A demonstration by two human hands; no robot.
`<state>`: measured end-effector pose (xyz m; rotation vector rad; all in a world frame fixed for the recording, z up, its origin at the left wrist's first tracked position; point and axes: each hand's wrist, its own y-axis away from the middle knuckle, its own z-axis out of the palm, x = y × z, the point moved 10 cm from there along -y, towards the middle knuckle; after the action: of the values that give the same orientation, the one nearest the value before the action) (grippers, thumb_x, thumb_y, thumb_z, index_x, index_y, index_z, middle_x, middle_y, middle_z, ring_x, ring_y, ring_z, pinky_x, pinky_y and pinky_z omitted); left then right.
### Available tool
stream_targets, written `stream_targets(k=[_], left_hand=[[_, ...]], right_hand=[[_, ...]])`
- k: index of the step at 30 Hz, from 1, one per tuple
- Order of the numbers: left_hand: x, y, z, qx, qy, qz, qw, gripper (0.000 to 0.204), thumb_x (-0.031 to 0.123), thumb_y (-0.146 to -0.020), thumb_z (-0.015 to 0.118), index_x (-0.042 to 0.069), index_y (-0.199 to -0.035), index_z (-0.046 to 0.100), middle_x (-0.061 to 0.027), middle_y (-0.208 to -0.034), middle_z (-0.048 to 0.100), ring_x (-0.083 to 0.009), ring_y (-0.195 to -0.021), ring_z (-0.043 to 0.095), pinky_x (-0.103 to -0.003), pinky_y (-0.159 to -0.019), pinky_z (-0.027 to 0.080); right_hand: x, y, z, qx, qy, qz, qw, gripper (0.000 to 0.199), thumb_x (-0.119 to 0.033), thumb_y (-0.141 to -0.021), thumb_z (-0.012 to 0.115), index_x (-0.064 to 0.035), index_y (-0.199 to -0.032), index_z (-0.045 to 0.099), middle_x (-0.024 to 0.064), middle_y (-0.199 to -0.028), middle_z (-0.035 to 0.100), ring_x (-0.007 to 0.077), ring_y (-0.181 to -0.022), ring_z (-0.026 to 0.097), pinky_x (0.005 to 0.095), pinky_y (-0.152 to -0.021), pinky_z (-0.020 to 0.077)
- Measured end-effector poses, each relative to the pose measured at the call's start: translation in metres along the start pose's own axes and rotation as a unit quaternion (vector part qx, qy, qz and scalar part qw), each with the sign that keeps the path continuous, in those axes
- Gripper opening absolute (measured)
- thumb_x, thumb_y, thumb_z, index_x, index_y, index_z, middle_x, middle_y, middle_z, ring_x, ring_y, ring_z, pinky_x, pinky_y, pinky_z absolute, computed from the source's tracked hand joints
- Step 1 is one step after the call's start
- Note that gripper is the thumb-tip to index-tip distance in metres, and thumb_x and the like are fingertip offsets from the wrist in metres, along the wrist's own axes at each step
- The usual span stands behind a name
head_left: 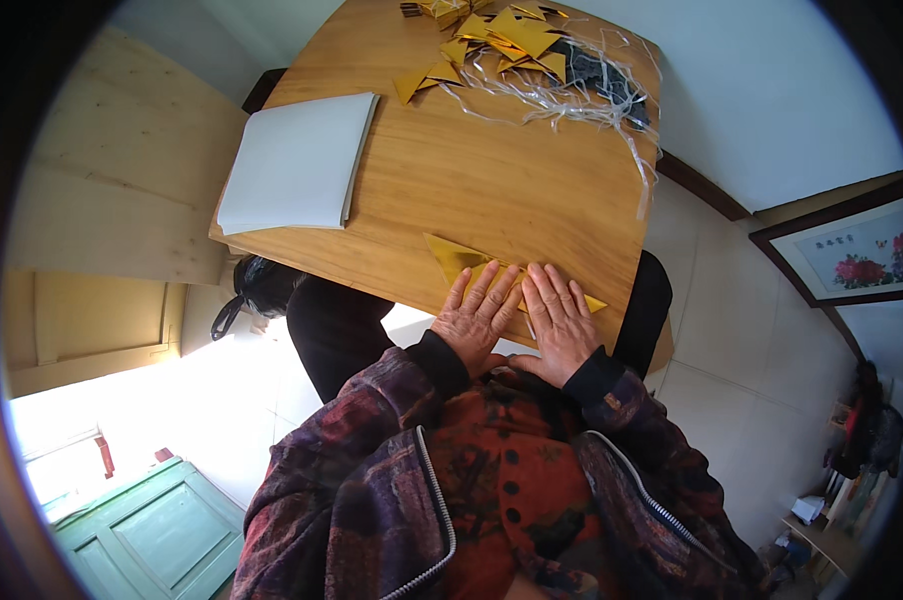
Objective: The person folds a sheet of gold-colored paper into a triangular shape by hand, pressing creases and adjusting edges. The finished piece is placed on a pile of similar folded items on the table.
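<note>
A folded sheet of gold foil paper [450, 257] lies at the near edge of the wooden table, its pointed ends showing to the left and right of my hands. My left hand [476, 313] rests flat on its middle, fingers stretched out. Beside it my right hand [557, 320] presses flat on the right part, fingers also straight. The thumbs come close together below the table's edge. Both hands cover much of the paper, so its full shape is hidden.
A stack of white paper [297, 165] lies at the table's left. Folded gold foil pieces [517, 38] are heaped at the far side, beside tangled clear plastic strips [572, 103] and a dark grey bundle [594, 70]. The wooden table [472, 180] has its near edge before my lap.
</note>
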<state>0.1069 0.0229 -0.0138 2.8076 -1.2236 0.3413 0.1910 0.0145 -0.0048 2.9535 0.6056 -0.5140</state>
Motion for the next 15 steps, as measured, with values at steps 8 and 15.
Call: stream_targets(k=[8, 15], left_hand=[[0.001, 0.0, 0.003, 0.023, -0.029, 0.007, 0.999, 0.1, 0.049, -0.067, 0.076, 0.004, -0.146, 0.034, -0.0154, -0.158, 0.023, -0.0346, -0.147, 0.017, -0.052, -0.118, 0.009], [-0.004, 0.001, -0.004, 0.026, 0.048, -0.001, 0.999, 0.092, 0.059, -0.076, 0.065, 0.006, -0.145, 0.037, -0.0104, -0.158, 0.025, -0.0283, -0.148, 0.017, -0.055, -0.117, 0.008]], right_hand=[[0.016, 0.035, -0.011, -0.025, 0.025, 0.031, 0.999, 0.106, -0.045, -0.063, 0.083, -0.0094, -0.149, 0.032, 0.0125, -0.158, 0.022, 0.0304, -0.147, 0.018, 0.0502, -0.117, 0.0202], [0.025, 0.042, -0.03, 0.027, 0.006, 0.063, 0.998, 0.096, -0.038, -0.065, 0.083, -0.0084, -0.145, 0.037, 0.0143, -0.154, 0.029, 0.0333, -0.142, 0.028, 0.0517, -0.114, 0.0232]])
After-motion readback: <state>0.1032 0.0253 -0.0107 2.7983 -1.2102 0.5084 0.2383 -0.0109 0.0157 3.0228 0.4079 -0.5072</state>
